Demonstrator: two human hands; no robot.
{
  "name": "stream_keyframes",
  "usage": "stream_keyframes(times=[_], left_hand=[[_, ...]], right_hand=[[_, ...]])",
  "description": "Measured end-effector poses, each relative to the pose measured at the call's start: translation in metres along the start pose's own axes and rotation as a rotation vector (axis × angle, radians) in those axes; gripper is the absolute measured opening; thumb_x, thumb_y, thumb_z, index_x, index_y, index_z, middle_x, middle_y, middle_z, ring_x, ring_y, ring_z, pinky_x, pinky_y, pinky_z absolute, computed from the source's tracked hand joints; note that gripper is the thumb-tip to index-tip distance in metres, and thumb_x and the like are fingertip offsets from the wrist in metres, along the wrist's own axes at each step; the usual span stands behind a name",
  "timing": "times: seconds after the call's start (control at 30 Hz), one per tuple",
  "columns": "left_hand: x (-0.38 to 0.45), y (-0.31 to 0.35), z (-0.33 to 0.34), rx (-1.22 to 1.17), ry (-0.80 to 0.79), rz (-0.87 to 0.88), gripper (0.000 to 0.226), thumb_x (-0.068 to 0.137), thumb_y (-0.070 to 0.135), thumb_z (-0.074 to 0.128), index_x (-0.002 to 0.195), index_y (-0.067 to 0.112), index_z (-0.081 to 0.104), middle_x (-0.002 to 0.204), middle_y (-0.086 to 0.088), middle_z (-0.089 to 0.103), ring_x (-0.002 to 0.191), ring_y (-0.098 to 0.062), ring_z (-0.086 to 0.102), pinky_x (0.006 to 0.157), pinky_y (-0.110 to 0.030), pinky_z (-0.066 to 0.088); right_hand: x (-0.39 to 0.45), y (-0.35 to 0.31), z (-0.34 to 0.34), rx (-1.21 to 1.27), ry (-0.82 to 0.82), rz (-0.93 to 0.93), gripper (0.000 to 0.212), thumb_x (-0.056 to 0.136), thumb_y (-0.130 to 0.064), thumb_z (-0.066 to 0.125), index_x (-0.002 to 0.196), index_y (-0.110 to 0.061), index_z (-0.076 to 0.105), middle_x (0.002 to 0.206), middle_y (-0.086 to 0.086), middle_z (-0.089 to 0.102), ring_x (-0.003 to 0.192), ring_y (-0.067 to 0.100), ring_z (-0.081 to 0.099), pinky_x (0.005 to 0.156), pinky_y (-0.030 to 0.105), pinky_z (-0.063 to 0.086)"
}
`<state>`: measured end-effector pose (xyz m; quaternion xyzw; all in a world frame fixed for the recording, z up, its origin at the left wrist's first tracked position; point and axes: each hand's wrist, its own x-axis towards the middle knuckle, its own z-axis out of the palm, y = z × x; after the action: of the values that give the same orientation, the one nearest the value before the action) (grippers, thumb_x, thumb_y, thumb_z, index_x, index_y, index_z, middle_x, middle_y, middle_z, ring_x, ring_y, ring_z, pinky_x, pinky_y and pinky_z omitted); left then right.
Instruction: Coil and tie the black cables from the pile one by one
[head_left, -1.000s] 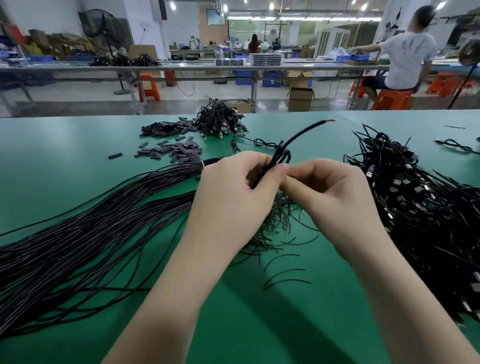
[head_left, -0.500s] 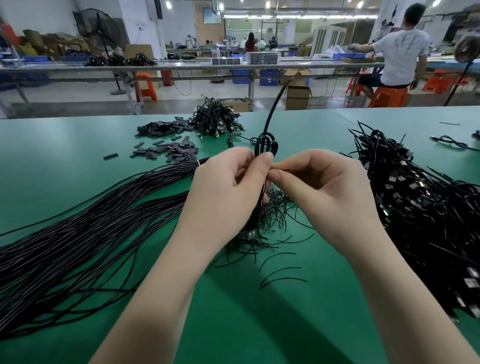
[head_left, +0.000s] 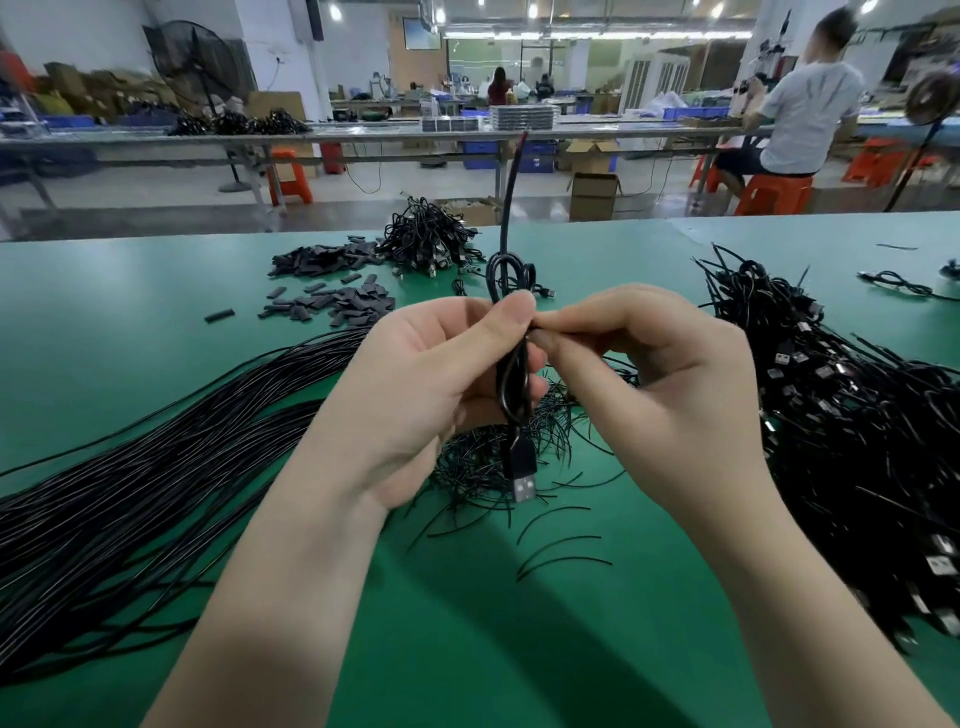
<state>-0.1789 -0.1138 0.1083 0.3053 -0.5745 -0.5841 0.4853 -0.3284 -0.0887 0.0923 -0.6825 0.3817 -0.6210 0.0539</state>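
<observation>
Coiled cable (head_left: 511, 382) upright in left hand (head_left: 431, 384) grip.

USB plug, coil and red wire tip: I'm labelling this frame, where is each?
USB plug (head_left: 524, 475), head view, on its metal shell.
Coil (head_left: 511, 387), head view, on the bundled strands between the hands.
Red wire tip (head_left: 524, 136), head view, on the upright end.
</observation>
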Motion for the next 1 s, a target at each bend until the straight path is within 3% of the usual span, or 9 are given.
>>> stream_keyframes(times=[0.13,0.27,0.33,0.5,0.63,0.73,0.83,0.9,1.0], left_hand=[[0.001,-0.002,0.001,0.043,0.074,0.090,0.017,0.069,0.036,0.070,0.063,0.020,0.073,0.063,0.001,0.068,0.053,-0.010,0.065,0.049,-0.017,0.050],[0.003,-0.007,0.002,0.109,0.129,0.151,0.019,0.073,0.037,0.071,0.064,0.020,0.072,0.062,0.000,0.070,0.057,-0.012,0.068,0.048,-0.015,0.048],[0.004,-0.009,0.003,0.151,0.166,0.195,0.018,0.078,0.035,0.074,0.066,0.021,0.072,0.064,-0.001,0.071,0.058,-0.011,0.067,0.051,-0.016,0.048],[0.006,-0.010,-0.003,0.349,0.236,0.335,0.015,0.083,0.037,0.068,0.073,0.026,0.072,0.072,0.002,0.074,0.070,-0.016,0.071,0.072,-0.038,0.059],[0.004,-0.008,0.000,0.365,0.154,0.386,0.009,0.086,0.033,0.068,0.081,0.027,0.072,0.077,0.007,0.073,0.073,-0.011,0.070,0.074,-0.029,0.057],[0.006,-0.011,-0.001,0.387,0.138,0.387,0.007,0.084,0.039,0.067,0.086,0.034,0.071,0.087,0.009,0.073,0.076,-0.014,0.069,0.076,-0.037,0.058],[0.007,-0.011,-0.003,0.394,0.112,0.426,0.004,0.086,0.036,0.068,0.088,0.038,0.070,0.097,0.004,0.070,0.082,-0.013,0.069,0.074,-0.034,0.056],[0.006,-0.010,-0.002,0.399,0.109,0.414,0.007,0.084,0.041,0.069,0.089,0.039,0.071,0.096,0.006,0.071,0.080,-0.019,0.069,0.075,-0.045,0.058],[0.005,-0.009,-0.003,0.394,0.118,0.403,0.017,0.079,0.045,0.069,0.087,0.030,0.073,0.089,0.004,0.073,0.079,-0.022,0.070,0.080,-0.052,0.056]], right_hand=[[0.000,-0.002,0.001,-0.138,0.061,-0.050,0.011,0.082,-0.012,0.075,0.090,-0.020,0.074,0.089,-0.006,0.067,0.088,0.005,0.063,0.078,0.019,0.047],[-0.001,-0.001,0.002,-0.393,0.138,-0.222,0.005,0.084,-0.014,0.075,0.086,-0.010,0.078,0.088,0.007,0.067,0.083,0.024,0.063,0.079,0.029,0.048],[-0.001,-0.002,0.002,-0.421,0.104,-0.218,0.005,0.084,-0.014,0.075,0.084,-0.010,0.077,0.083,0.006,0.067,0.079,0.024,0.062,0.074,0.028,0.047],[0.000,-0.013,0.004,0.112,-0.025,0.297,0.010,0.086,-0.023,0.072,0.077,-0.025,0.076,0.063,-0.015,0.067,0.060,0.001,0.059,0.057,0.012,0.042],[0.002,-0.011,0.003,0.472,-0.065,0.679,0.021,0.063,-0.043,0.077,0.068,-0.023,0.077,0.063,-0.006,0.066,0.060,0.008,0.054,0.057,0.018,0.046],[0.003,-0.009,-0.001,0.566,-0.148,0.796,0.026,0.052,-0.042,0.078,0.071,-0.023,0.078,0.068,-0.005,0.069,0.059,0.005,0.057,0.056,0.016,0.048],[0.005,-0.009,-0.003,0.746,-0.185,0.880,0.022,0.053,-0.031,0.079,0.070,-0.018,0.078,0.066,-0.005,0.067,0.056,0.004,0.058,0.058,0.016,0.051],[0.006,-0.009,-0.005,0.824,-0.191,0.918,0.017,0.054,-0.025,0.078,0.069,-0.017,0.078,0.064,-0.005,0.067,0.057,0.004,0.060,0.059,0.016,0.052],[0.005,-0.012,-0.004,0.798,-0.134,0.814,0.011,0.056,-0.022,0.077,0.066,-0.016,0.077,0.066,-0.004,0.069,0.058,0.005,0.061,0.061,0.015,0.052]])
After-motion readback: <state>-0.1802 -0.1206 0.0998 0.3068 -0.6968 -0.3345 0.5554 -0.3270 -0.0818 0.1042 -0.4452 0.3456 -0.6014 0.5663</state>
